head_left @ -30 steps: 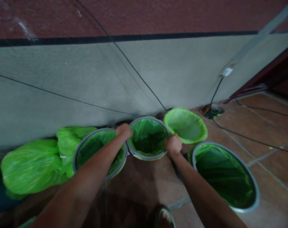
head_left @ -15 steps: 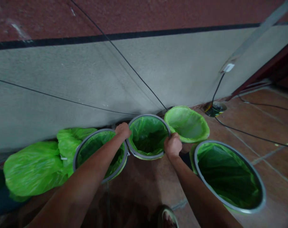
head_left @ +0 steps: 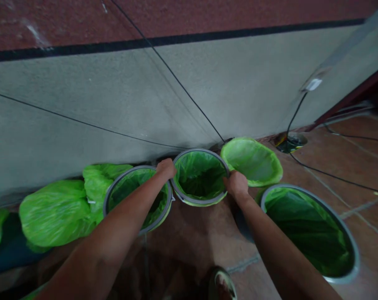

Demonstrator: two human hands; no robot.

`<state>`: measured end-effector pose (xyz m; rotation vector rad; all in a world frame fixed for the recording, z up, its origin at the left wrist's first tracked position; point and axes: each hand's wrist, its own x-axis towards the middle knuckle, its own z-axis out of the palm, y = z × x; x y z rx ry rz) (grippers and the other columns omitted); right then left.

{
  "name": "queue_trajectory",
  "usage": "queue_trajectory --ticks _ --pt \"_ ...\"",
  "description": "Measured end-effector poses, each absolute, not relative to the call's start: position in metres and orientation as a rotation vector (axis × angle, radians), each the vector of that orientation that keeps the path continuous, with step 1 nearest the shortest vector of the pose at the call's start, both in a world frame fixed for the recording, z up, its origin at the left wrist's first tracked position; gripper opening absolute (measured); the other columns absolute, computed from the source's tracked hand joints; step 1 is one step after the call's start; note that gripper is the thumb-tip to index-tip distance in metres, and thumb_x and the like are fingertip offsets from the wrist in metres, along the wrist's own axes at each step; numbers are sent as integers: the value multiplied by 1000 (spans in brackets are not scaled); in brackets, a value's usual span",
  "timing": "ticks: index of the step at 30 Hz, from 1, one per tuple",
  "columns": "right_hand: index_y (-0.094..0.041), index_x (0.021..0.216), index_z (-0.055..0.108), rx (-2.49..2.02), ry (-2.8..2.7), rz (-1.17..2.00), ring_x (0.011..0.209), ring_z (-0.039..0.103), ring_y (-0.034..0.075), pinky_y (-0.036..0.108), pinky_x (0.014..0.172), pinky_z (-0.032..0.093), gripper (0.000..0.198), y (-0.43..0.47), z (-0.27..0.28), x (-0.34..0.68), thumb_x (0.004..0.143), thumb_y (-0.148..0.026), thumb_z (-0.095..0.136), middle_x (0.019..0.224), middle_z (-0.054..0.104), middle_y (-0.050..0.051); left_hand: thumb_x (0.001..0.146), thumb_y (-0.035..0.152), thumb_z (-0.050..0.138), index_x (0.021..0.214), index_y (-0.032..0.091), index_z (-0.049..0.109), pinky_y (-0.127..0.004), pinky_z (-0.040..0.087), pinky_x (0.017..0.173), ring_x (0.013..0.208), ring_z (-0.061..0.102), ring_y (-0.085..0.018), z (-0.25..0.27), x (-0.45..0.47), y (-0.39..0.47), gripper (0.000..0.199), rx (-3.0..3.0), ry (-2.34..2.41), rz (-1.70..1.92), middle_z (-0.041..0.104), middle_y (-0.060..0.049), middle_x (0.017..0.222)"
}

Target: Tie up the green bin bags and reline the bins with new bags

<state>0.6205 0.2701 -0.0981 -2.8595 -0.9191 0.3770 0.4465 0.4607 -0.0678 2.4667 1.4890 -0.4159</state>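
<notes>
A round bin lined with a green plastic bag stands upright against the wall, its grey ring rim around the bag's edge. My left hand is closed on the left side of that rim, my right hand on the right side. Most of the fingers are hidden at the rim. Close on the left is another green-lined bin with a grey ring, partly behind my left forearm. Behind my right hand sits a bin with a pale green liner folded over its edge and no grey ring showing.
A large green-lined bin stands at right on the tiled floor. Bulging green bags lie at left beside a dark blue container. Black cables run along the wall. A small can stands near the doorway.
The view has shifted slightly, so everything sits a little further right. Both hands stay on the rim of the middle bin, with no clear movement of the bin.
</notes>
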Motion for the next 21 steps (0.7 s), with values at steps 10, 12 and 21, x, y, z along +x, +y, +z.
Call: queue_trajectory --ticks 10,12,21 --pt "-16 107 61 -2138 -1330 372 85 65 18 27 79 49 24 263 -72 508 91 -25 46 100 68 9 88 38 48 126 15 54 -28 44 98 114 60 -23 -43 320 460 44 2637 1658 93 64 -11 123" --pt "-18 108 61 -2054 -1602 463 93 63 18 26 84 47 23 282 -66 472 91 -23 46 104 67 9 85 38 53 127 11 53 -30 47 94 113 61 -27 -41 271 463 50 2534 1878 -125 64 -15 122" --pt "-2 113 61 -2307 -2103 244 111 57 25 34 94 43 34 411 -76 436 88 -2 38 113 62 23 79 23 53 104 10 63 -29 52 76 98 69 -27 -70 191 434 30 2149 1960 -475 71 -18 102"
